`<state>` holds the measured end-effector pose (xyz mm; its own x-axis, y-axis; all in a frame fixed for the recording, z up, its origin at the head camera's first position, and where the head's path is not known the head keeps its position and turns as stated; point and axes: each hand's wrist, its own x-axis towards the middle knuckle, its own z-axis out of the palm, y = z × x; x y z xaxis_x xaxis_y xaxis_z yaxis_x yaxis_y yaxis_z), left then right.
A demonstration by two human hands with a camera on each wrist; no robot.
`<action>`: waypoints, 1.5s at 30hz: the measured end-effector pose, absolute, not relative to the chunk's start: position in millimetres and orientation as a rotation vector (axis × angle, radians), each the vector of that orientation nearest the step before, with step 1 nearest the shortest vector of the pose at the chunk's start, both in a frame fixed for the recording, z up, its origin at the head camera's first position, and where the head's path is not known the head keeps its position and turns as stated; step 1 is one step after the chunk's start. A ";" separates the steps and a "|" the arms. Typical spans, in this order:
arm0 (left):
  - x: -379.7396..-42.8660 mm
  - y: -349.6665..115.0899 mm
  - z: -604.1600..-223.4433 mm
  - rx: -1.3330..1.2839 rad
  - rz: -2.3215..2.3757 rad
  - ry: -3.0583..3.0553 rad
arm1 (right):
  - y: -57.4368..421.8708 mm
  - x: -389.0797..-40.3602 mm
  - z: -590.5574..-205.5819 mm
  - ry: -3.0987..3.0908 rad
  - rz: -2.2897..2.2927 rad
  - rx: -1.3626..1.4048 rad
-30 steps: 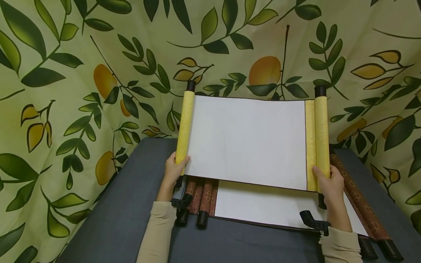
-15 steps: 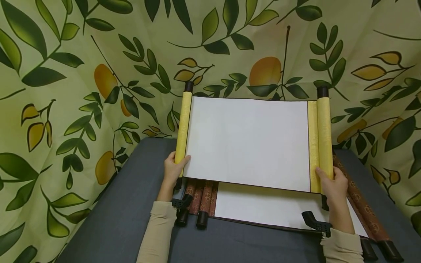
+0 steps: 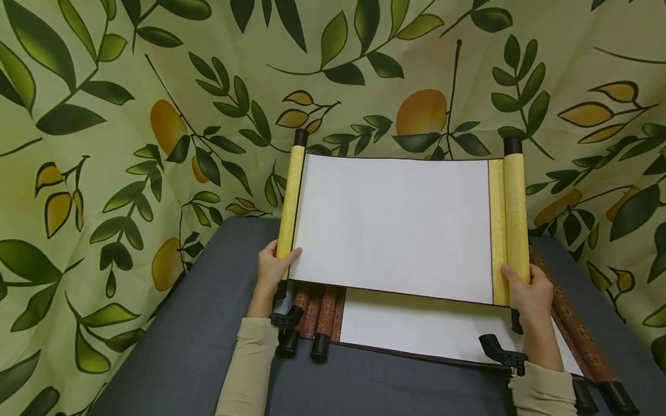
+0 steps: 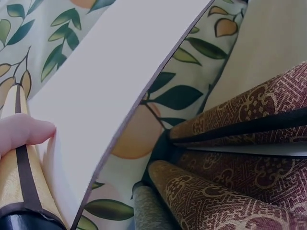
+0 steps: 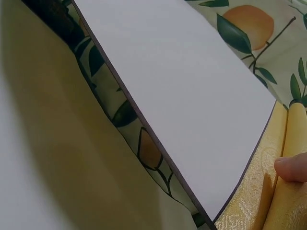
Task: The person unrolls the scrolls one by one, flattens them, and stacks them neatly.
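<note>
A yellow-edged scroll [image 3: 395, 231] with a blank white sheet and black end knobs is held up, partly unrolled, in the head view. My left hand [image 3: 273, 268] grips its left roller near the lower end, and the thumb [image 4: 29, 130] lies over the yellow roll in the left wrist view. My right hand [image 3: 533, 294] grips the thicker right roll [image 3: 515, 214] low down; in the right wrist view only its thumb [image 5: 292, 167] shows. Behind and below it lies a second scroll [image 3: 416, 329] with a white sheet and brown patterned rolls, partly covered by the held one.
Brown patterned rolls [image 3: 325, 312] with black knobs lie at the left of the lower scroll, and another pair [image 3: 577, 329] at its right. A grey roll [image 4: 148, 206] shows beside them. The dark grey table [image 3: 171, 352] meets a leaf-printed cloth [image 3: 104, 173] behind.
My right hand has moved slightly right with the right roll, so the white sheet spans a little wider. My left hand stays almost where it was.
</note>
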<state>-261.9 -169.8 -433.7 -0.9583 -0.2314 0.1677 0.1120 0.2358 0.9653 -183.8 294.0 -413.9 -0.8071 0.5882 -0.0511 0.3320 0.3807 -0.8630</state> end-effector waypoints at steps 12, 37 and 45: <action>-261.4 -169.1 -433.0 0.060 -1.704 -2.233 | 297.5 -182.0 -412.8 -2.370 1.389 -0.852; -262.9 -179.8 -431.1 0.162 -1.776 -2.288 | 296.3 -183.6 -414.2 -2.358 1.413 -0.820; -261.9 -178.0 -429.0 0.209 -1.789 -2.232 | 296.8 -182.7 -414.6 -2.335 1.409 -0.852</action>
<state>-261.9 -178.0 -429.0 -0.9524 -0.2798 0.1210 0.0570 0.2263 0.9724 -182.7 296.8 -414.6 -0.7856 0.6159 -0.0588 0.3391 0.3492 -0.8735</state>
